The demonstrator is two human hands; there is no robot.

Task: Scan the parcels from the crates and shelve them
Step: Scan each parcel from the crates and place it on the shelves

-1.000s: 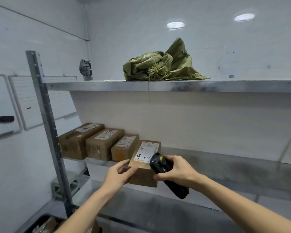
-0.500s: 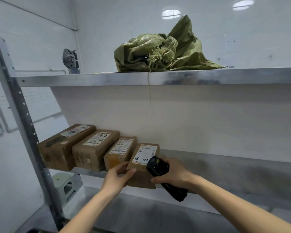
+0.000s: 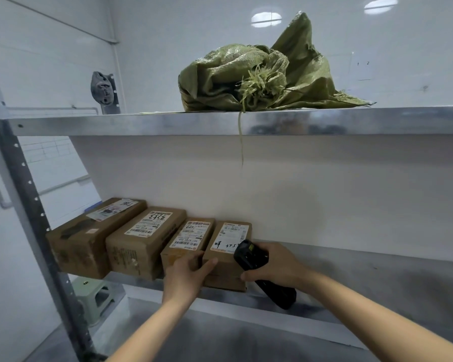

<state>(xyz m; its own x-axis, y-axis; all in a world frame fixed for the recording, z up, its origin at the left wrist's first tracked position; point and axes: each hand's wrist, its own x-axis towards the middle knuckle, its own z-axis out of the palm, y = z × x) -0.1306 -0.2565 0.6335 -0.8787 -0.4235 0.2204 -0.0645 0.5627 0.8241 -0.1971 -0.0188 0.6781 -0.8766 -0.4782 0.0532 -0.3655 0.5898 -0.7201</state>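
We press our left hand (image 3: 185, 276) against the front face of the small brown cardboard parcel with the handwritten white label (image 3: 226, 253). The fingers (image 3: 207, 265) lie fairly straight across the front edge, thumb up beside the neighbouring box; they do not wrap round the parcel. The parcel sits on the middle grey metal shelf (image 3: 364, 270), its front end overhanging the shelf edge slightly.

Our right hand (image 3: 277, 266) is just right of the parcel, its fingers curled round the black handheld barcode scanner (image 3: 262, 273). The scanner head is touching or just beside the parcel's right top corner; we cannot tell which. Its handle slants down and to the right below the hand.

Left of the left fingers, three further brown cardboard boxes with printed labels stand in a row, side by side: the narrow box (image 3: 187, 242) directly beside the held parcel, then a wider box (image 3: 141, 241), then the largest box (image 3: 89, 236) at the upright grey perforated steel post (image 3: 29, 205).

Well above both hands, a crumpled green woven sack (image 3: 259, 74) lies on the upper metal shelf (image 3: 141, 124), one strand hanging over the edge. Below and left of the left hand, a pale green plastic stool (image 3: 94, 296) stands on the floor.
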